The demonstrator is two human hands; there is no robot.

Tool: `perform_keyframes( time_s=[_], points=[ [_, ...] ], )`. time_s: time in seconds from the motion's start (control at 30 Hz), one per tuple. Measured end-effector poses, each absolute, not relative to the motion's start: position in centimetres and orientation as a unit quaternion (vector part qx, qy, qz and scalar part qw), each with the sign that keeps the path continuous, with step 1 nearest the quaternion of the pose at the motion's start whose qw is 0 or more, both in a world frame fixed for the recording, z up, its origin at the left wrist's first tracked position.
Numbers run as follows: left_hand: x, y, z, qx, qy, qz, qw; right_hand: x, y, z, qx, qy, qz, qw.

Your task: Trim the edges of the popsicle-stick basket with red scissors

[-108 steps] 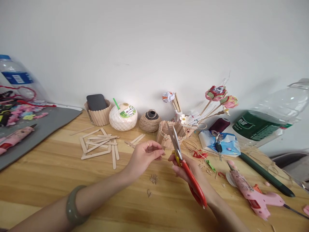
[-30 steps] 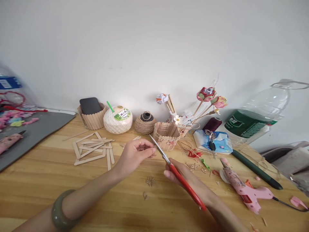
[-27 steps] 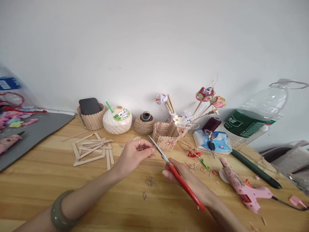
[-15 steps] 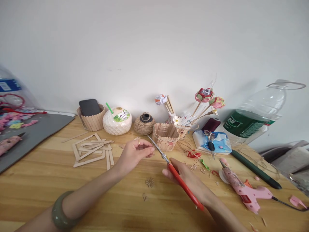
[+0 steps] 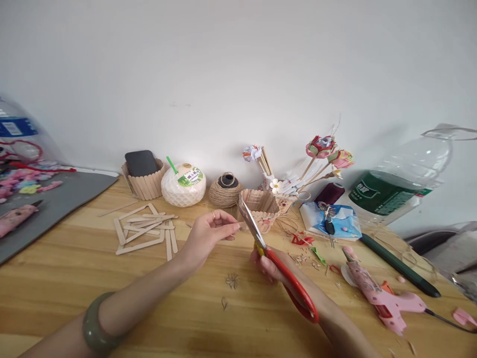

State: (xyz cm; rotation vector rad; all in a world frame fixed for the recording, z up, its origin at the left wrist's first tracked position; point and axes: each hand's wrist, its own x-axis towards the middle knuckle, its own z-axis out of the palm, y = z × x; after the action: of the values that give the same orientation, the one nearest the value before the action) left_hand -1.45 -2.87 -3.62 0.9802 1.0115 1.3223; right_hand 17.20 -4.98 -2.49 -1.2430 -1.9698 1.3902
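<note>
My right hand point(image 5: 274, 266) is closed around red-handled scissors point(image 5: 288, 278), whose metal blades point up and away, past the front of a small craft-stick basket point(image 5: 261, 226). To their left, my left hand point(image 5: 210, 233) is raised over the table with thumb and fingertips pinched together; whatever it holds is too small to make out. On the wood below the hands lie a small flower-like cluster of thin brown loops point(image 5: 231, 281) and one separate loop point(image 5: 224, 303). A ball of twine point(image 5: 225, 193) stands behind the left hand.
Loose craft sticks point(image 5: 145, 228) lie at left, before a stick basket holding a dark phone point(image 5: 141, 162) and a white coconut point(image 5: 184, 191). Paper flowers point(image 5: 321, 147) stand behind. At right are a pink glue gun point(image 5: 387, 298), a dark green rod point(image 5: 400, 266) and a large bottle point(image 5: 395, 184).
The scissors have swung more upright, their tip moving up and right, away from my left fingertips. My right hand has shifted its hold. The left hand keeps its pinch; the whole view has shifted slightly.
</note>
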Motion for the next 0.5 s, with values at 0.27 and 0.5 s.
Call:
perform_keyframes(
  time_s=[0.27, 0.5],
  points=[
    [-1.23, -3.36, -3.44, 0.421, 0.427, 0.571, 0.561, 17.31, -5.15, -1.69, -0.45, -0.719, 0.492, 0.197],
    [-1.17, -3.78, -3.01, 0.431, 0.429, 0.567, 0.556, 17.39, -5.15, -1.81, -0.441, -0.733, 0.484, 0.185]
  ],
)
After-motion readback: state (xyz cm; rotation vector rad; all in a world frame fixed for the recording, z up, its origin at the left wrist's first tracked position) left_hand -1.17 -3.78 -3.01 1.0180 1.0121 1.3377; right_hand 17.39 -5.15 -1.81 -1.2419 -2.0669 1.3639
